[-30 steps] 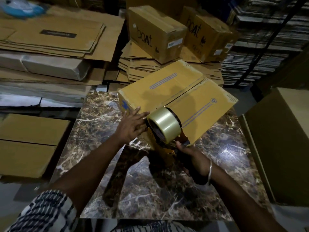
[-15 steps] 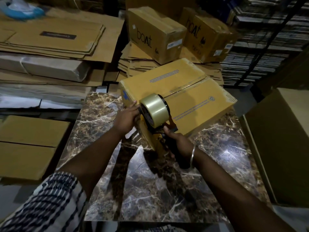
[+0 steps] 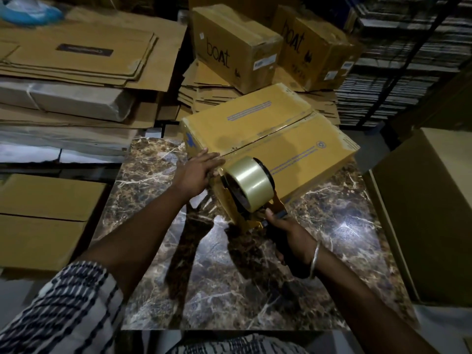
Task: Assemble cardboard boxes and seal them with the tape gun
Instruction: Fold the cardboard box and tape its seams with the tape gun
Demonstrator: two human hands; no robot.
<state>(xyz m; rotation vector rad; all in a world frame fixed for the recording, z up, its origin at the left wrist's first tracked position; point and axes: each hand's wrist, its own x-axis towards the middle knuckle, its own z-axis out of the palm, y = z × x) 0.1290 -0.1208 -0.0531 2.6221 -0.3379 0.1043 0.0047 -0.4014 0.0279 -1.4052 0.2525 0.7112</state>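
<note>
On the table (image 3: 229,290), the box (image 3: 268,139) is seen at frame centre with flaps folded shut and glossy tape seemingly along its seam, its near edge pressed by the flat left hand (image 3: 196,172), while the tape gun (image 3: 251,192) is gripped by the right hand (image 3: 291,236), sealing judged nearly finished.

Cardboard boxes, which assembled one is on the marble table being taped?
The yellow box under the hands: left hand rests on its near edge. The two "boat" boxes sit behind on flattened cardboard.
</note>
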